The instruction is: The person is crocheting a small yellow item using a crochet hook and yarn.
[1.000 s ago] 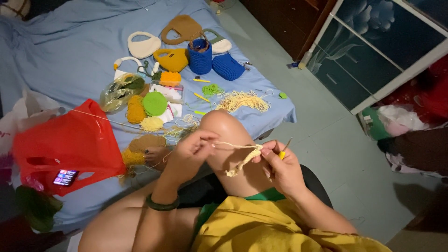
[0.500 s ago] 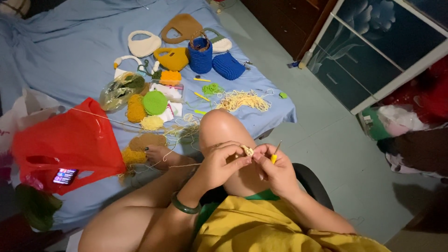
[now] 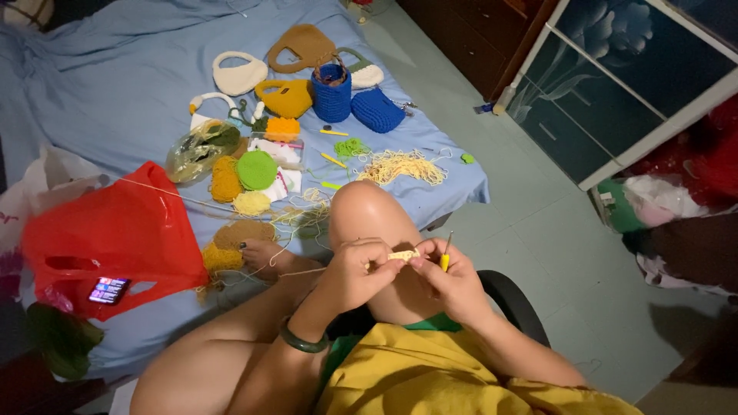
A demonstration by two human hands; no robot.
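Pinching a cream crochet piece [image 3: 403, 254] between both hands, left hand [image 3: 360, 270] at 9 o'clock, right hand [image 3: 453, 280] gripping a hook [image 3: 446, 252].

Blue bed [image 3: 115, 92] w/ crochet bags [image 3: 330, 92], yarn [image 3: 403, 165], red bag [image 3: 115, 230].

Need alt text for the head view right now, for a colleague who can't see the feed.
Seen from above, a seated person's left hand and right hand pinch a small cream crochet piece over a raised knee, the right also holding a yellow-handled hook. Beyond lie crocheted bags and yarn on a blue sheet, beside a red plastic bag.
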